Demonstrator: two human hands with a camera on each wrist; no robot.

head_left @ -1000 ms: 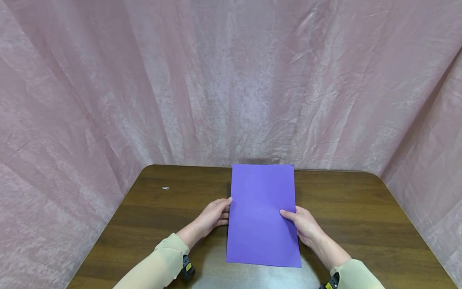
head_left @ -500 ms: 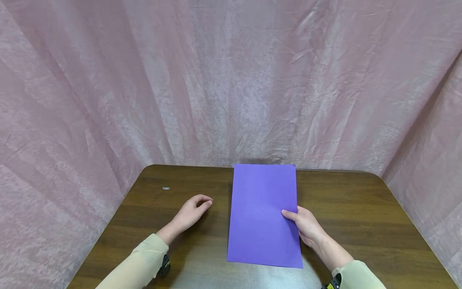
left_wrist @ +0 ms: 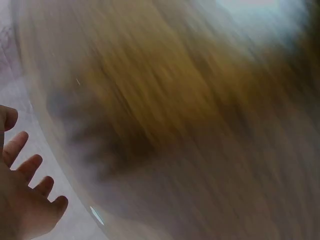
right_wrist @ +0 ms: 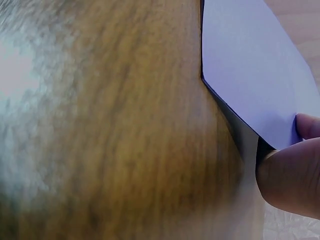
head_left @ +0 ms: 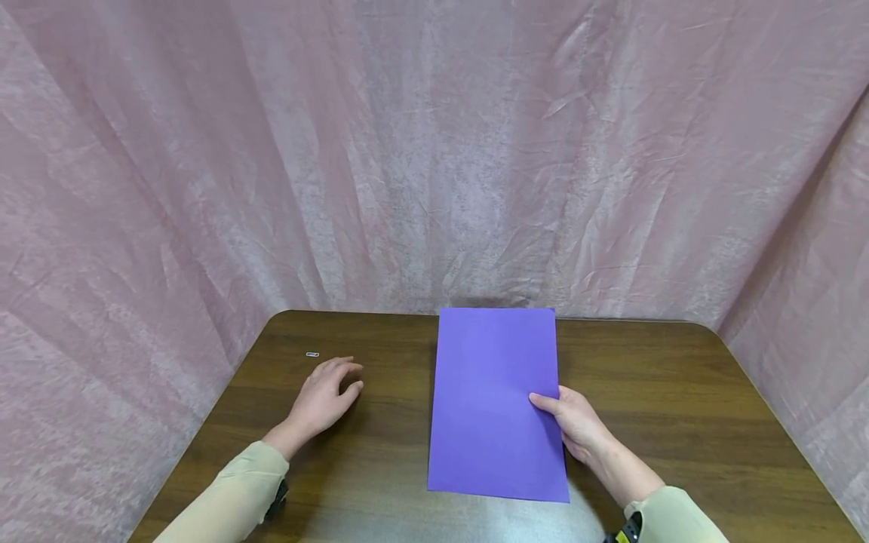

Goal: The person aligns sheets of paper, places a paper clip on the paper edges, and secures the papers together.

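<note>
A purple sheet of paper (head_left: pixel 495 407) is at the middle of the table, upright in the head view. My right hand (head_left: pixel 578 426) pinches its right edge, the thumb on top and the other fingers hidden beneath. In the right wrist view the paper (right_wrist: pixel 255 75) rises off the wood near the right thumb (right_wrist: pixel 307 127). My left hand (head_left: pixel 322 398) hovers over the left of the table with fingers loosely spread and nothing in them. Just beyond it lies a small paper clip (head_left: pixel 312 354). The left wrist view shows the same hand (left_wrist: pixel 27 195) at its left edge, holding nothing.
The brown wooden table (head_left: pixel 652 392) has rounded far corners. A pink velvet curtain (head_left: pixel 434 151) hangs directly behind it and along the sides. Light glares off the table's near edge.
My left hand has let go of the paper's left edge and moved left, towards the paper clip, its fingers now spread. My right hand and the paper have shifted only slightly.
</note>
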